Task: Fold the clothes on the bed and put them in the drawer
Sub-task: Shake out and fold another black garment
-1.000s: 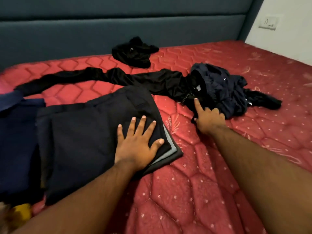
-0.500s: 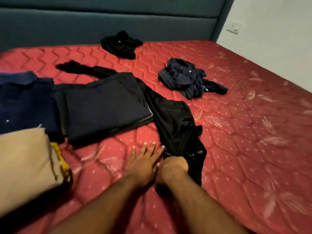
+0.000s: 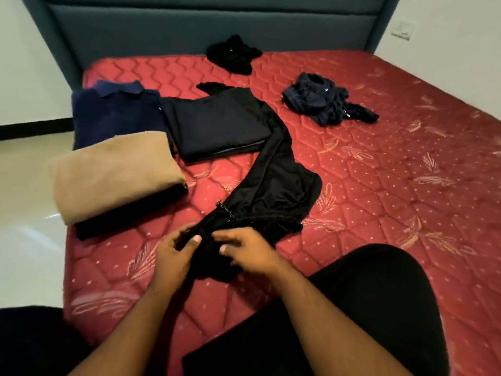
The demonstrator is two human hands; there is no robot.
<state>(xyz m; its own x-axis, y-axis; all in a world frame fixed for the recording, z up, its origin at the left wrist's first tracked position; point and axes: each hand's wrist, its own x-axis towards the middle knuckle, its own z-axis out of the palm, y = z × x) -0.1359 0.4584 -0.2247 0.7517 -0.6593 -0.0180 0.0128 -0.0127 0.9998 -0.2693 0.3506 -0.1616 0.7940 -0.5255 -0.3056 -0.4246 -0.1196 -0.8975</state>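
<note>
- Gripping the waistband end of long black drawstring trousers (image 3: 273, 183) near the red quilted mattress (image 3: 379, 185) edge, left hand (image 3: 170, 256) and right hand (image 3: 244, 253) fingers curling into the cloth.
- Risking, probably, the far leg dragging the folded dark garment (image 3: 217, 123) askew.

headboard (image 3: 211, 28) – blue-grey padded | walls (image 3: 461, 50) – white | floor (image 3: 24, 185) – glossy

A home bedroom: red quilted mattress (image 3: 379, 185), padded headboard (image 3: 217, 31), wall socket (image 3: 403, 30).
</note>
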